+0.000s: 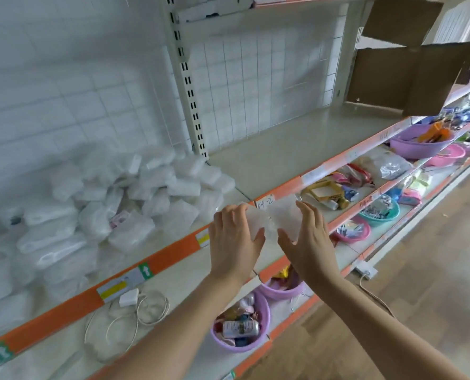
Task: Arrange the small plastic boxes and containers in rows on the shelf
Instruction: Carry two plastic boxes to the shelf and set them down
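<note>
Head view: a clear plastic box (272, 218) is being held between the left hand (235, 239) and right hand (308, 242), fingers curled on its sides, at the shelf (297, 149) edge. Next, it probably needs setting down on the bare shelf, starting a row beside the pile of boxes (113, 204).
</note>
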Demonstrator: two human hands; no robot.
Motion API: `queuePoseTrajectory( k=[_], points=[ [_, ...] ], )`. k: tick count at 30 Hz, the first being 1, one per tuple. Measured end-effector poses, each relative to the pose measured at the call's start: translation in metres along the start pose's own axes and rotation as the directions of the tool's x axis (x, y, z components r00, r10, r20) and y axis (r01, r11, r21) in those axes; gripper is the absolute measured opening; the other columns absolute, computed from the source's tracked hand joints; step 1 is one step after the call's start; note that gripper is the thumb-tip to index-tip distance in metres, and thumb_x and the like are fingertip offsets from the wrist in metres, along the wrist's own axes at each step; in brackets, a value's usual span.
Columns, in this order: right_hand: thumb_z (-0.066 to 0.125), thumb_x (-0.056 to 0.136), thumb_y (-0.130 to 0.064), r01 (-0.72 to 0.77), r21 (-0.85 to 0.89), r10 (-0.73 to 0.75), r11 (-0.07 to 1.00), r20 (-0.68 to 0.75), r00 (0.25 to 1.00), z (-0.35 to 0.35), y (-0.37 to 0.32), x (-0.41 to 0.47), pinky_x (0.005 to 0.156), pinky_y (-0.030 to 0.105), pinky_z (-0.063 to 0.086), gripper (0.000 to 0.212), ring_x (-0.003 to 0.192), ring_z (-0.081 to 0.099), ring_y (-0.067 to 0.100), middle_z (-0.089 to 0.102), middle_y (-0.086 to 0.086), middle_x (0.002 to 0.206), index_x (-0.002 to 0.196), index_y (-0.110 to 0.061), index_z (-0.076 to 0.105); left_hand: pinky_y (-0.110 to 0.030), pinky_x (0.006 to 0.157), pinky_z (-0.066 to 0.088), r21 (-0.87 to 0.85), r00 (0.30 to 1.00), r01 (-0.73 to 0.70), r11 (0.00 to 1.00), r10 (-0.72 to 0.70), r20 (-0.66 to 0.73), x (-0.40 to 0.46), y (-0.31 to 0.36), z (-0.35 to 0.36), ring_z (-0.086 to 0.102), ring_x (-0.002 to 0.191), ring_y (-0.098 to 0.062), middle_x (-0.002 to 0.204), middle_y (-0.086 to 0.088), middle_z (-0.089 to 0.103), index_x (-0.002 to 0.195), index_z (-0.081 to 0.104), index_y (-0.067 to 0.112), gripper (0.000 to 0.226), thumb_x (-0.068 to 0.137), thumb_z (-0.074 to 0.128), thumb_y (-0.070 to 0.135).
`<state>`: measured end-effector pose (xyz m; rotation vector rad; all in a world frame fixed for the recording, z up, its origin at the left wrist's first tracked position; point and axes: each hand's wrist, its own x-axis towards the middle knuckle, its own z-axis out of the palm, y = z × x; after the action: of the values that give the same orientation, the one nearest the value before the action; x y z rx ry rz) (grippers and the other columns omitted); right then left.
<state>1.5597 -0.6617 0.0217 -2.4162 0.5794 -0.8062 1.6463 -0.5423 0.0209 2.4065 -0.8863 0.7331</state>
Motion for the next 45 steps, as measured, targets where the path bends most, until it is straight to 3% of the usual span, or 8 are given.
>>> queuePoseTrajectory(
  k=[7,14,21,35,45],
  points=[
    [0.069,0.083,-0.026,0.087,0.026,-0.087,0.996,-0.004,0.996,-0.007,0.078,0.077,0.1,0.039,0.04,0.063,0.12,0.045,0.031,0.046,0.013,0.133,0.135,-0.003,0.04,-0.039,0.072,0.048,0.004,0.996,0.075,0.997,-0.075,-0.045,0.06,0.05,0.064,0.058,0.09,-0.032,0.103,-0.011,0.061,0.109,0.05,0.012,0.055,0.066,0.08,0.03],
    [0.075,0.075,-0.019,0.148,0.002,-0.148,0.989,-0.009,0.989,-0.048,0.144,0.149,0.091,0.043,0.045,0.061,0.11,0.05,0.033,0.054,0.015,0.123,0.127,-0.001,0.047,-0.038,0.074,0.048,-0.038,0.986,0.155,0.987,-0.157,-0.064,0.109,0.119,0.117,0.058,0.093,-0.03,0.107,-0.008,0.061,0.112,0.051,0.013,0.05,0.073,0.076,0.031],
    [0.071,0.08,-0.02,0.167,0.05,-0.169,0.985,0.038,0.985,-0.068,0.183,0.202,0.094,0.044,0.042,0.062,0.115,0.044,0.032,0.049,0.015,0.126,0.133,-0.003,0.042,-0.032,0.089,0.042,-0.231,0.952,0.302,0.925,-0.305,0.022,0.153,0.163,0.14,0.051,0.109,-0.023,0.12,-0.004,0.059,0.123,0.051,0.013,0.047,0.086,0.061,0.04],
    [0.065,0.085,-0.025,0.185,0.018,-0.186,0.983,0.082,0.979,-0.045,0.23,0.328,0.092,0.039,0.044,0.063,0.122,0.042,0.029,0.045,0.012,0.133,0.138,-0.005,0.036,-0.033,0.084,0.041,-0.272,0.94,0.339,0.901,-0.331,0.075,0.266,0.156,0.222,0.055,0.108,-0.02,0.123,0.002,0.057,0.122,0.049,0.018,0.041,0.09,0.053,0.043],
    [0.058,0.09,-0.031,0.1,0.036,-0.104,0.994,0.174,0.979,-0.029,0.283,0.413,0.098,0.038,0.041,0.065,0.128,0.037,0.022,0.04,0.006,0.142,0.143,-0.01,0.027,-0.027,0.073,0.039,-0.267,0.934,0.358,0.895,-0.341,0.108,0.33,0.163,0.295,0.059,0.096,-0.021,0.115,0.001,0.057,0.113,0.055,0.017,0.032,0.089,0.057,0.038]
  ],
)
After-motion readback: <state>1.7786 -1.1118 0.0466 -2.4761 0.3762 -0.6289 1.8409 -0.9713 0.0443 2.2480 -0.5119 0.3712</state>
